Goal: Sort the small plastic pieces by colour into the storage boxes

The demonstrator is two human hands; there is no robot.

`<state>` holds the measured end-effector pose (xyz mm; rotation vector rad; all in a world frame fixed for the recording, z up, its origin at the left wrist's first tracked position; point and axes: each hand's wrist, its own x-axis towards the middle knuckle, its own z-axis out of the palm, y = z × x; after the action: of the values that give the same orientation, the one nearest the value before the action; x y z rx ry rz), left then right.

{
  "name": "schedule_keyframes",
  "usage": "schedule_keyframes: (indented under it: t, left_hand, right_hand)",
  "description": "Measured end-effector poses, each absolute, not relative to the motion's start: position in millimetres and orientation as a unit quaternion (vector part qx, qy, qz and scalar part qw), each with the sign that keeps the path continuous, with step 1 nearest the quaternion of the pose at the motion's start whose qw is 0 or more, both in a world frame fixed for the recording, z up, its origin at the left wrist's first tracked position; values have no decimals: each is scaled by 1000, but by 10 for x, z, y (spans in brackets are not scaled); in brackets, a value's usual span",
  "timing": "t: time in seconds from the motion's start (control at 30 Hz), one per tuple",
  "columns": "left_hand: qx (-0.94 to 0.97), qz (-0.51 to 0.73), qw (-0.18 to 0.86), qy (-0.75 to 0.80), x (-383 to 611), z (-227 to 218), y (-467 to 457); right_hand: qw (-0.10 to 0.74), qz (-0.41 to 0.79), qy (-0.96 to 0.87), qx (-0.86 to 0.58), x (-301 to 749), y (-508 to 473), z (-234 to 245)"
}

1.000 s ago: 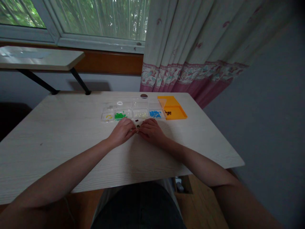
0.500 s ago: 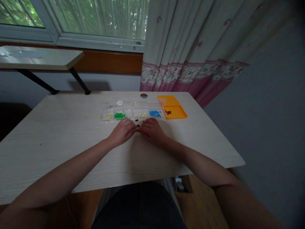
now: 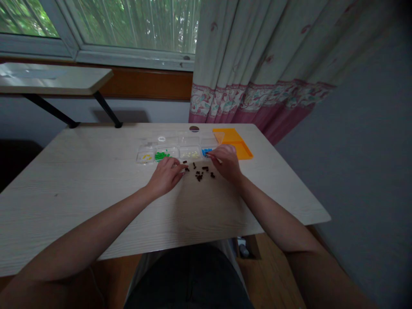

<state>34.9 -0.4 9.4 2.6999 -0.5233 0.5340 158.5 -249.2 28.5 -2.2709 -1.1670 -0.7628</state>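
Above the table, in the head view, my left hand [image 3: 165,175] has thumb and forefinger brought together at a small dark brown piece [image 3: 187,169]. My right hand [image 3: 228,161] is closed in a pinch over the front of the blue pieces [image 3: 206,151]; what its fingertips hold is too small to make out. Between the hands lie several loose dark brown pieces [image 3: 199,176], some in a little heap and some apart. Right behind them stands a clear compartment box [image 3: 180,148] with green pieces [image 3: 162,155], pale pieces [image 3: 190,154] and yellow pieces [image 3: 147,157].
An open orange case [image 3: 244,150] stands at the box's right end, partly hidden by my right hand. At the back left a raised shelf [image 3: 93,81] rests on black legs. A curtain [image 3: 231,98] hangs behind the table [image 3: 96,180], near a dark round spot [image 3: 194,128].
My right hand has moved away from my left, right and a little farther back, to the blue pieces. Dark brown pieces it covered now show. My left hand has barely moved.
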Motion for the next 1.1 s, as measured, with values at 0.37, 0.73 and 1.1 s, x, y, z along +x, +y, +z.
schedule_keyframes:
  t: [0.37,0.73,1.1]
  left_hand:
    - [952,182,177,-174,351,105,19]
    - [953,191,178,-152,345,105,11]
    - [939,222,221,-145,369,124,3]
  right_hand:
    - [235,-288,-225,-901,2077,-2997,266]
    - [161,-251,-186,-936,2181,-3078,143]
    - [212,-256,-433,-838,1556,-2489,265]
